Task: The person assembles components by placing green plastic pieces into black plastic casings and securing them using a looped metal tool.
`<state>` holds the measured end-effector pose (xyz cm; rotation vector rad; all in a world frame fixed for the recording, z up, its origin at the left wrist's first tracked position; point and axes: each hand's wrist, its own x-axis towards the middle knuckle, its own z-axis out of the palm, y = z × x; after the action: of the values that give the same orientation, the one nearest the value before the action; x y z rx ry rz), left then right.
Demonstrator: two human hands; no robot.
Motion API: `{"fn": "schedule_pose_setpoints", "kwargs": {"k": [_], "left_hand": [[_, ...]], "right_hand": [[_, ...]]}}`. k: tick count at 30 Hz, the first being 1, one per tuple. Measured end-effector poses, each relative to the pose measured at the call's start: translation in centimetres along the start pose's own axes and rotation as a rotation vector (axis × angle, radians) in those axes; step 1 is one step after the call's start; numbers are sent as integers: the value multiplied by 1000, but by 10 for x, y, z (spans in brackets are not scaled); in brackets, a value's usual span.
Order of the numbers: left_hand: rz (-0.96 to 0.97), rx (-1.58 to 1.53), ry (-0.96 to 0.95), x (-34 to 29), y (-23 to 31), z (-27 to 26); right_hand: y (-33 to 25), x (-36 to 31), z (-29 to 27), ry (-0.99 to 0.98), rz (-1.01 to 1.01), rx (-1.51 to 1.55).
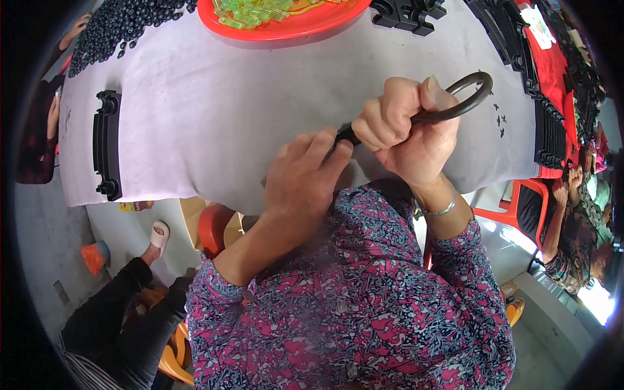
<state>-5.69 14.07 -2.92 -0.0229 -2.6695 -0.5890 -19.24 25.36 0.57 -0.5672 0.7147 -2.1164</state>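
Note:
My right hand [409,133] is closed in a fist around a dark looped handle [455,112], whose rounded end sticks out to the right past the thumb. My left hand [302,172] pinches a small black piece [346,135] between thumb and fingers, just left of the right fist. That piece lies in line with the handle; whether the two are joined is hidden by my fingers. Both hands are over the near edge of the cloth-covered table [214,110]. On the left of the cloth lies a long black plastic part [107,144].
A red tray [286,32] of clear green pieces [250,13] stands at the far side. Small black round parts [123,26] are heaped far left, black blocks [406,16] far right. Stacked black parts [550,133] line the right edge. Other people sit on both sides.

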Motion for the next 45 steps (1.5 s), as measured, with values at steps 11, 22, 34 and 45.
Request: {"fn": "schedule_pose_setpoints", "kwargs": {"k": [11, 22, 34, 45], "left_hand": [[-17, -113, -23, 4, 3, -7], [-27, -73, -32, 6, 3, -7], [-65, -83, -42, 10, 5, -10], [-12, -25, 5, 8, 2, -5]], "right_hand": [[-3, -3, 10, 6, 23, -527], [-14, 7, -12, -7, 30, -19], [-9, 7, -17, 7, 30, -12], [-8, 8, -10, 102, 48, -47]]}}
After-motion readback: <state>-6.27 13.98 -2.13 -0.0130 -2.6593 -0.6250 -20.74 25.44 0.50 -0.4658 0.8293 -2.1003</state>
